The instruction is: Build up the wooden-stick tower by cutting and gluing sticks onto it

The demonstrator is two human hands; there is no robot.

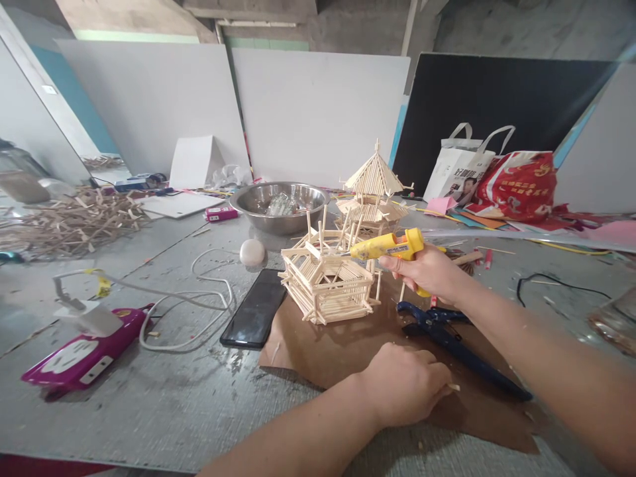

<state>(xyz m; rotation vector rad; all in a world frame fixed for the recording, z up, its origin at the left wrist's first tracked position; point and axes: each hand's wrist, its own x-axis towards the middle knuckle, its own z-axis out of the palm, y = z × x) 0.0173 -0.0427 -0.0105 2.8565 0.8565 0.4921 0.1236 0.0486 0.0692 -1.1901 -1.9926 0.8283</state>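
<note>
My right hand (434, 271) is wrapped round a yellow hot glue gun (387, 245). The gun's nozzle points left, at the upright sticks of a small model (328, 291) built from thin wooden sticks; whether the tip touches cannot be made out. Closer to me, my left hand (407, 381) is closed over the brown sheet (318, 361), and the end of a short wooden stick (454, 387) pokes out of it. Dark blue pliers or cutters (462, 348) lie beneath my right forearm. Behind the model stands a stick pagoda with a pointed roof (373, 182).
A black phone (256, 308) lies left of the model, near a white round object (252, 252). Further left are a purple power strip (82, 354) with a white cable and a heap of sticks (74, 222). A metal bowl (243, 205) and bags (521, 185) stand behind.
</note>
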